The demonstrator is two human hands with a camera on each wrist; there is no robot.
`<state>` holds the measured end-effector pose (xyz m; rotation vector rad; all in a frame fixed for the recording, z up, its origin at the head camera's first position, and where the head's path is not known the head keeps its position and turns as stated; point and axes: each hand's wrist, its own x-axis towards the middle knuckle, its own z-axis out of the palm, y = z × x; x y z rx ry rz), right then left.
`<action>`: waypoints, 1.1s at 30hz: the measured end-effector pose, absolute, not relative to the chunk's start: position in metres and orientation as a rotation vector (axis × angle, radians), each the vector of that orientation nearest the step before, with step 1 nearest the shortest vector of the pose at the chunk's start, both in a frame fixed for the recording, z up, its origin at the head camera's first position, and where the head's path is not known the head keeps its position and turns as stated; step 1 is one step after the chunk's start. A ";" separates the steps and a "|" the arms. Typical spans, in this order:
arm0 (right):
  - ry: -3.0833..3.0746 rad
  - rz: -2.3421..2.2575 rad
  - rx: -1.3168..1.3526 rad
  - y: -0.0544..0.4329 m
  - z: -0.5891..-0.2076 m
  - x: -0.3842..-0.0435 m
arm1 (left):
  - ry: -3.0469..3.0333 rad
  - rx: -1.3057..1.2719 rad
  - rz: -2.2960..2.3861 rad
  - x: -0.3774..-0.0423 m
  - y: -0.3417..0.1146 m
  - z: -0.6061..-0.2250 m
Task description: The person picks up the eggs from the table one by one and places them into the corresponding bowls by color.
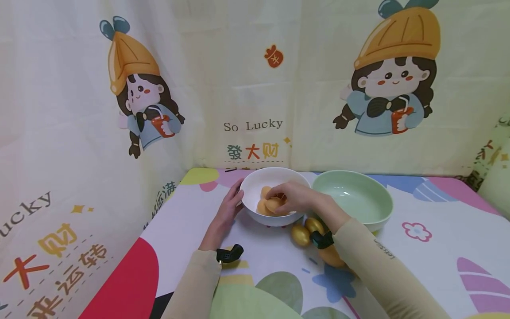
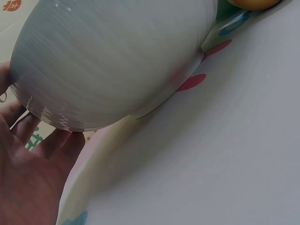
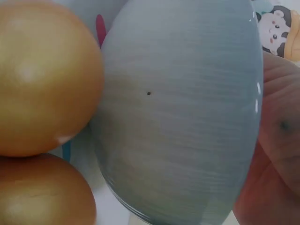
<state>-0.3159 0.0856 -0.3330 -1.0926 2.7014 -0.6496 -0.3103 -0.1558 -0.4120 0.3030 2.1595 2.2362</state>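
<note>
A white bowl (image 1: 275, 220) stands on the table with several light-brown eggs (image 1: 263, 207) inside. My left hand (image 1: 229, 208) grips its left side, thumb by the rim and fingers along the outer wall; the left wrist view shows the fingertips (image 2: 72, 140) against the bowl. Inside the bowl, my right hand (image 1: 296, 196) has its fingers curled over a brown egg (image 1: 273, 204), partly hiding it. In the right wrist view the palm (image 3: 276, 136) shows beyond the bowl wall (image 3: 183, 103), and the fingertips are hidden.
A pale green bowl (image 1: 350, 199) stands right of the white one. Gold eggs (image 1: 300, 235) lie in front of the bowls, near the right wrist. An orange-brown egg (image 1: 330, 256) sits partly under the right forearm. A printed curtain (image 1: 318, 146) hangs behind the table.
</note>
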 end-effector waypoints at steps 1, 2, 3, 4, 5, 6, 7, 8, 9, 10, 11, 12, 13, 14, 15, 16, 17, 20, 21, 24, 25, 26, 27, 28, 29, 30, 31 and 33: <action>2.706 -0.638 -1.090 0.086 -0.334 -0.317 | 2.156 0.310 2.239 -0.311 -0.156 -0.412; 2.709 -0.628 -1.098 0.086 -0.334 -0.318 | 2.153 0.320 2.239 -0.311 -0.156 -0.412; 2.711 -0.623 -1.109 0.087 -0.334 -0.318 | 2.149 0.329 2.241 -0.311 -0.156 -0.412; 2.711 -0.620 -1.115 0.088 -0.335 -0.320 | 2.147 0.327 2.242 -0.311 -0.156 -0.412; 2.710 -0.619 -1.130 0.088 -0.335 -0.321 | 2.146 0.336 2.241 -0.311 -0.156 -0.412; 2.712 -0.610 -1.141 0.089 -0.335 -0.322 | 2.145 0.339 2.241 -0.312 -0.156 -0.412; 2.711 -0.602 -1.153 0.090 -0.336 -0.323 | 2.147 0.338 2.240 -0.312 -0.156 -0.412; 2.712 -0.592 -1.164 0.091 -0.335 -0.325 | 2.149 0.340 2.238 -0.312 -0.156 -0.412; 2.711 -0.581 -1.164 0.091 -0.335 -0.325 | 2.153 0.335 2.236 -0.312 -0.156 -0.412; 2.713 -0.567 -1.150 0.090 -0.335 -0.326 | 2.158 0.333 2.233 -0.312 -0.156 -0.412; 2.718 -0.548 -1.137 0.090 -0.335 -0.327 | 2.163 0.332 2.230 -0.312 -0.156 -0.412; 2.723 -0.525 -1.118 0.088 -0.334 -0.327 | 2.167 0.328 2.228 -0.312 -0.155 -0.412; 2.730 -0.501 -1.098 0.087 -0.335 -0.328 | 2.172 0.328 2.225 -0.312 -0.155 -0.411; 2.741 -0.476 -1.076 0.085 -0.335 -0.328 | 2.176 0.326 2.221 -0.312 -0.155 -0.411; 2.750 -0.454 -1.055 0.084 -0.335 -0.328 | 2.175 0.323 2.222 -0.312 -0.155 -0.411; 2.759 -0.433 -1.036 0.082 -0.336 -0.329 | 2.173 0.329 2.222 -0.312 -0.155 -0.412; 2.769 -0.411 -1.028 0.081 -0.338 -0.330 | 2.170 0.333 2.224 -0.312 -0.155 -0.412; 2.791 -0.370 -0.998 0.078 -0.341 -0.331 | 2.160 0.347 2.227 -0.312 -0.155 -0.413; 2.793 -0.365 -0.992 0.078 -0.343 -0.332 | 2.156 0.354 2.228 -0.312 -0.155 -0.413; 2.791 -0.371 -0.990 0.078 -0.345 -0.333 | 2.151 0.353 2.233 -0.312 -0.155 -0.413; 2.787 -0.375 -0.991 0.078 -0.345 -0.333 | 2.151 0.350 2.234 -0.312 -0.156 -0.413; 2.784 -0.378 -0.989 0.078 -0.344 -0.333 | 2.153 0.353 2.231 -0.312 -0.156 -0.413; 2.780 -0.380 -0.992 0.078 -0.344 -0.333 | 2.156 0.350 2.230 -0.312 -0.156 -0.414; 2.777 -0.379 -0.998 0.078 -0.344 -0.333 | 2.156 0.348 2.230 -0.313 -0.156 -0.414; 2.776 -0.374 -0.999 0.078 -0.344 -0.333 | 2.161 0.343 2.227 -0.313 -0.156 -0.414; 2.776 -0.366 -0.993 0.078 -0.344 -0.333 | 2.163 0.344 2.224 -0.313 -0.156 -0.414; 2.777 -0.359 -0.985 0.078 -0.343 -0.333 | 2.170 0.334 2.218 -0.313 -0.156 -0.414; 2.775 -0.350 -0.968 0.077 -0.343 -0.333 | 2.172 0.320 2.219 -0.313 -0.157 -0.414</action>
